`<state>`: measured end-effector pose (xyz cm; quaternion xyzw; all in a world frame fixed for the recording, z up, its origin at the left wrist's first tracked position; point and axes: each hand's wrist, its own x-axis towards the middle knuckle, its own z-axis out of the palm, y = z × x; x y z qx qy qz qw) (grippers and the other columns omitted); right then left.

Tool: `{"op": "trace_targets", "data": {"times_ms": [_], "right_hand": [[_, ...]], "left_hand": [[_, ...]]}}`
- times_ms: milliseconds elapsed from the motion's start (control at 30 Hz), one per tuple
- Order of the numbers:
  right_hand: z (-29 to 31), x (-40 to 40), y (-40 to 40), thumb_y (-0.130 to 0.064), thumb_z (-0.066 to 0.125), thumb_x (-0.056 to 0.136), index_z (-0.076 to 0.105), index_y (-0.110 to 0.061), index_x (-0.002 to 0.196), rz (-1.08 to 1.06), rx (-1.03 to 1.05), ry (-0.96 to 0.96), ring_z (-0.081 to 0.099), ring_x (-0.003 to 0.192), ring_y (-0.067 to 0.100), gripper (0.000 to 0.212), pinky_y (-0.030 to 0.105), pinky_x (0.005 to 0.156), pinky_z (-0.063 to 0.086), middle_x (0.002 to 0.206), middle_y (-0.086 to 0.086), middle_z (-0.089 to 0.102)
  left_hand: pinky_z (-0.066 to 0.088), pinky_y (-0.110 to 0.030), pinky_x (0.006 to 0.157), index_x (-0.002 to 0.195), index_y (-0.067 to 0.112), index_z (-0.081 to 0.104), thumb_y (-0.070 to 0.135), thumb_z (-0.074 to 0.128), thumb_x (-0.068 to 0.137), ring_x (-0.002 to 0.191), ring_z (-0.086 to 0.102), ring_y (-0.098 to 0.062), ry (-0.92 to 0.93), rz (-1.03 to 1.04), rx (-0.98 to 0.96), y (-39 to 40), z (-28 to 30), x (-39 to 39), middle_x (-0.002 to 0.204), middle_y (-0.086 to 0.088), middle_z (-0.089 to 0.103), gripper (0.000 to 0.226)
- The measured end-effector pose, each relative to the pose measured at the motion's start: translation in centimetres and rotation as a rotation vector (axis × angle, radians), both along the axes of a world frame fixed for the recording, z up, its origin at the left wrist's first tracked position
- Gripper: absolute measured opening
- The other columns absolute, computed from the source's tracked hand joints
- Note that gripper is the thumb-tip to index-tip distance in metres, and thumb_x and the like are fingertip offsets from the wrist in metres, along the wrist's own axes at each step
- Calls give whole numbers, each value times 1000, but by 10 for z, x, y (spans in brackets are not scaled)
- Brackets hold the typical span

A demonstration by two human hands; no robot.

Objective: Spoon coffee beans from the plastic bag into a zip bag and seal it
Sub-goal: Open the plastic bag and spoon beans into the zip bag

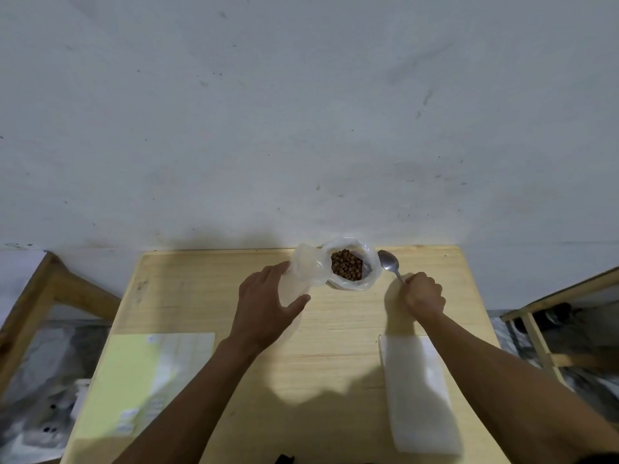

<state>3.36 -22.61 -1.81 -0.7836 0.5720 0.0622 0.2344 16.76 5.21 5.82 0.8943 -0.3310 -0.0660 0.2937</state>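
A zip bag (296, 279) and a spoon (389, 262) are held up by a bag (351, 262) of beans (346, 264).

The zip bag is held in the left hand (264, 309), with the thumb on one side and the fingers curled round the other. Its top end is seen just beside the bag, maybe touching it. The spoon is gripped by its handle in the right hand (423, 294), which is closed in a fist. The bowl of the spoon is pointed up and away, just to the right of the bag, and no beans can be seen in it. The bag is set open at the far edge of the table (335, 346), and the brown beans are seen inside it. A yellow sheet (124, 380) is laid near the left, and a white pack (418, 396) near the right.
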Motion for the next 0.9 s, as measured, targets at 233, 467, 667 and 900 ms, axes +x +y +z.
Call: {"op": "trace_targets", "data": {"times_ms": [233, 467, 667, 900], "right_hand": [[17, -28, 1, -13, 50, 98, 57, -4, 114, -63, 59, -409, 59, 102, 34, 20, 32, 77, 41, 114, 16, 63], [61, -47, 5, -6, 58, 88, 66, -14, 95, -147, 116, -853, 62, 72, 21, 14, 34, 71, 52, 80, 3, 66], [92, -34, 13, -6, 68, 89, 64, -5, 89, -256, 172, -1263, 67, 69, 25, 4, 31, 72, 58, 71, 9, 65], [85, -1, 38, -17, 53, 98, 65, -18, 101, -241, 189, -1284, 71, 79, 16, 13, 32, 84, 57, 93, 10, 72]], "left_hand": [[38, -42, 105, 132, 21, 52, 58, 60, 75, 112, 57, -18, 24, -10, 2, -3, 1, -6, 122, 6, 61, 68], [40, -45, 104, 133, 20, 51, 59, 60, 75, 113, 57, -19, 21, -42, 10, -10, -1, -14, 122, 5, 62, 70], [40, -43, 103, 133, 19, 51, 51, 71, 79, 112, 57, -20, -33, -49, 24, -10, -3, -17, 123, 4, 62, 66], [39, -42, 105, 137, 20, 48, 53, 68, 81, 114, 57, -22, -97, 8, 186, -2, -14, -10, 129, 0, 60, 69]]}}
